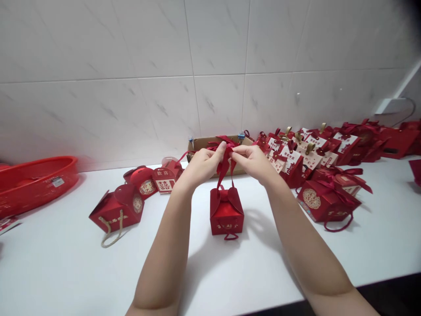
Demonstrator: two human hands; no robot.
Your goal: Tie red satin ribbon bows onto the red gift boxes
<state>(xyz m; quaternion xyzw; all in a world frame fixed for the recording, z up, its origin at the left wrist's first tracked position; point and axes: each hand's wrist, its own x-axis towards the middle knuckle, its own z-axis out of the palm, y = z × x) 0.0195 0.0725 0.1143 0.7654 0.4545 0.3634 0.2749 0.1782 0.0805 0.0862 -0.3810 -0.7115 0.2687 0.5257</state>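
A small red gift box (226, 213) stands upright on the white table (66, 267), in the middle. A dark red ribbon (224, 168) rises from its top. My left hand (202, 164) and my right hand (251, 161) are raised above the box, close together. Each pinches a part of the ribbon between thumb and fingers, with loops of ribbon showing between and above the fingertips.
A red box with a rope handle (116, 211) lies tipped at the left, with more small red boxes (154, 181) behind it. A red plastic basket (34, 182) sits far left. A cardboard tray (200, 144) stands by the tiled wall. Several finished red boxes (324, 169) crowd the right.
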